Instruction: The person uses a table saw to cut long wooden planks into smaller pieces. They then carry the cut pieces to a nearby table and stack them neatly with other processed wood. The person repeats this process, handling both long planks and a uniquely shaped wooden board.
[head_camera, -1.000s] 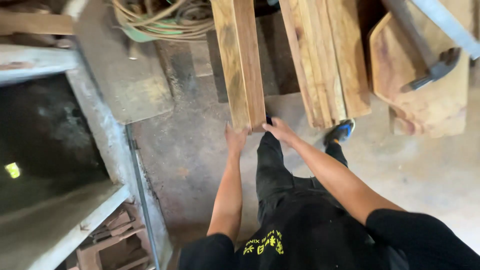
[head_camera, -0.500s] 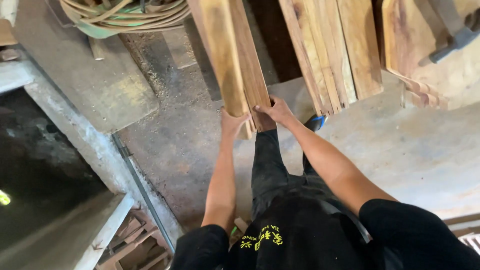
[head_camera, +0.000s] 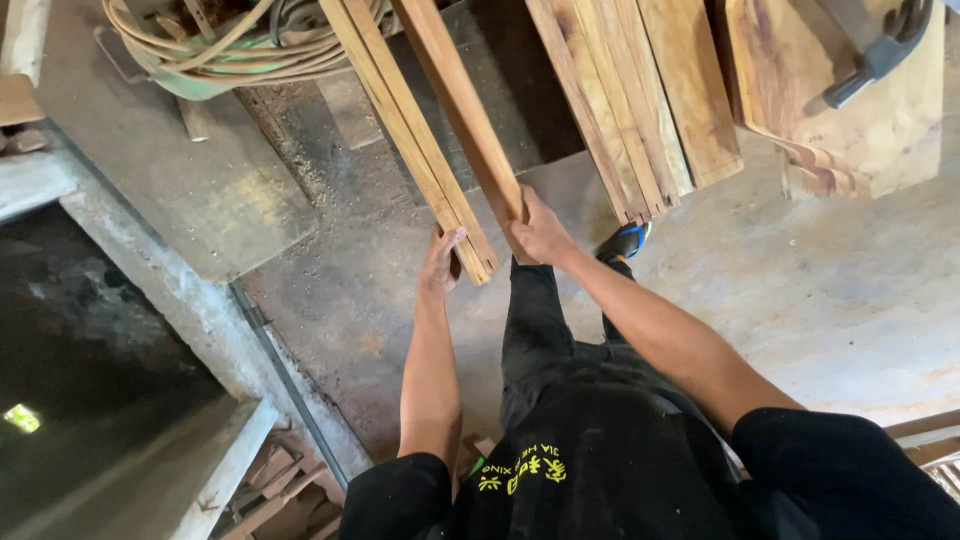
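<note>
Two long wooden planks rise from just above the floor toward the top of the view. My left hand (head_camera: 441, 258) grips the lower end of the paler left plank (head_camera: 412, 145). My right hand (head_camera: 538, 232) is closed around the lower end of the browner right plank (head_camera: 462, 110), which stands a little apart from the left one. Both arms reach forward from my black shirt. My dark trouser leg and a blue shoe (head_camera: 622, 241) sit just below the planks' ends.
Several more boards (head_camera: 640, 95) lean at the upper right, beside a wide slab (head_camera: 850, 110) with a dark clamp (head_camera: 880, 50). A coil of hose (head_camera: 215, 45) lies upper left. A concrete ledge (head_camera: 170, 290) and dark pit run along the left; wood scraps (head_camera: 275, 495) lie below.
The two planks, held together a second ago, have separated and tilted left. My right hand has pulled the right plank away from the left one. The view has shifted.
</note>
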